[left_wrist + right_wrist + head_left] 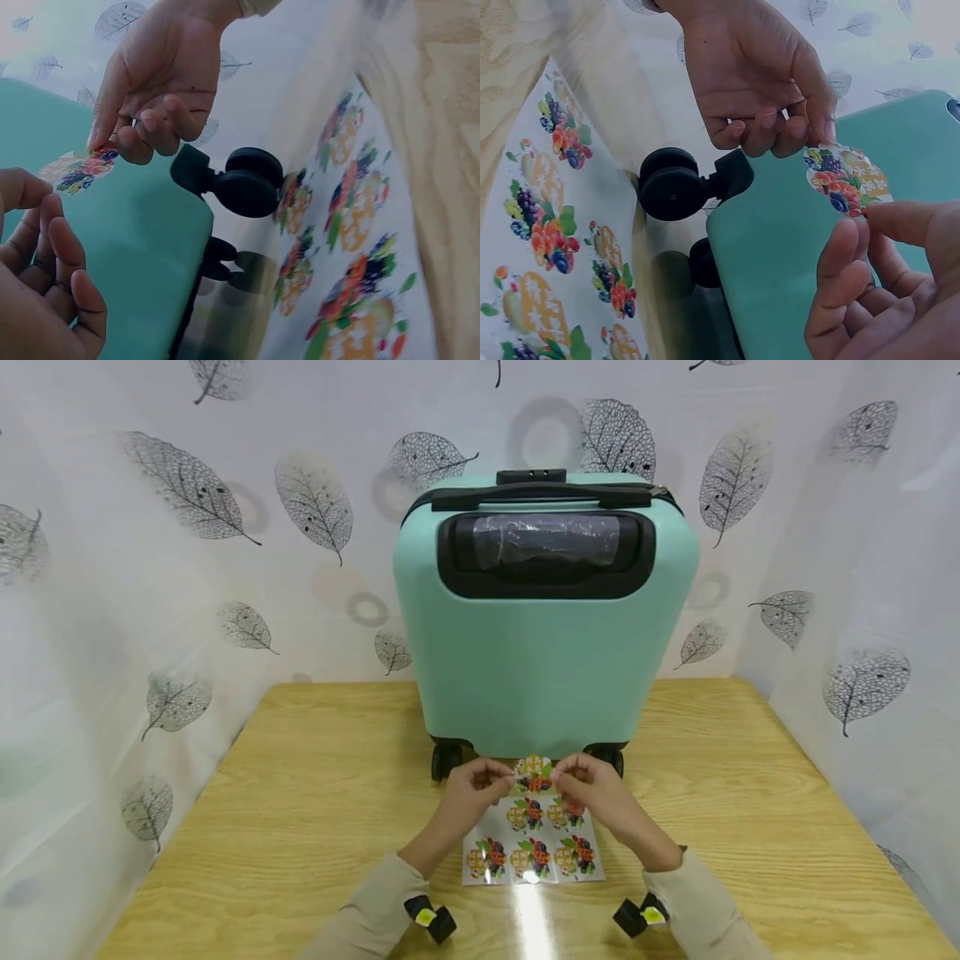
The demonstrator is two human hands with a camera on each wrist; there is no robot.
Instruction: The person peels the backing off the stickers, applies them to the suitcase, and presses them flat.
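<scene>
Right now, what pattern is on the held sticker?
The sticker shows colourful fruit, clearest in the right wrist view.

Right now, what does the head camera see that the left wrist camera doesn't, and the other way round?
Only the head view shows the suitcase's black top handle and the taped panel below it. Only the left wrist view shows the right hand from its palm side. Both show the left hand, the pinched fruit sticker, the sticker sheet and the suitcase.
</scene>
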